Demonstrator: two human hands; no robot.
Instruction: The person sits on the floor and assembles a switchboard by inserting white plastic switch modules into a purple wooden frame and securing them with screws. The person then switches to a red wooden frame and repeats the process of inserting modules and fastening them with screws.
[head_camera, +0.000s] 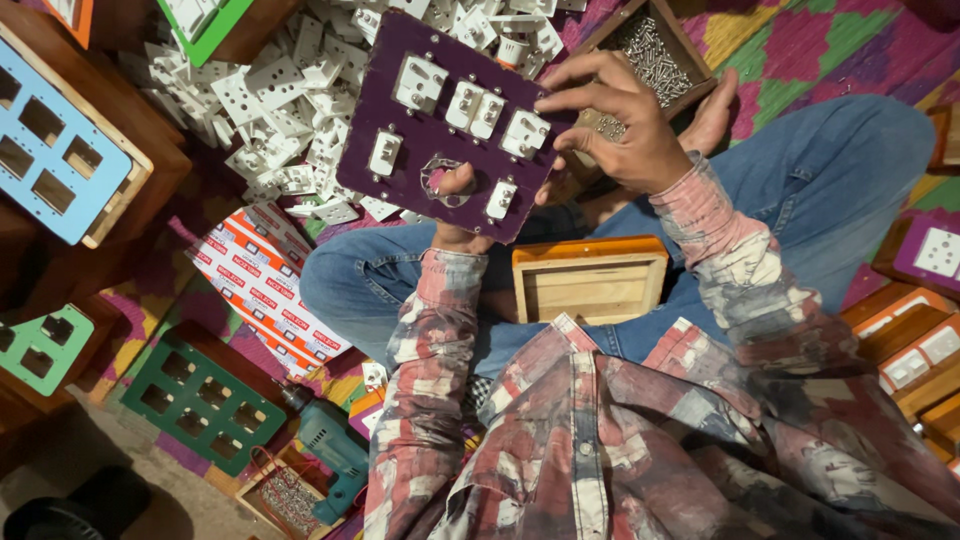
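1. Purple board (440, 120) sits tilted above the person's lap, held from below by the left hand (458, 205), whose thumb pokes up through the round hole near the board's lower edge; the rest of those fingers are hidden behind the board, so I cannot tell how they lie.
2. Right hand (620, 125) is at the board's right edge, fingers curled together and pinched at a white socket (524, 132), with a few small screws seemingly cupped in the palm (hard to be sure).
3. Judged from this, the step in hand is fixing white parts onto the board; the next move would call for a steady grip underneath and a fine pinch to seat a screw.
4. Board looks flat, roughly square and dark purple, carrying about 6 white switches and sockets, 1 round opening unfilled.
5. Nearby lie a heap of white parts (290, 110), a wooden tray of screws (655, 50), a wooden frame (590, 280) on the lap and a teal drill (335, 450).
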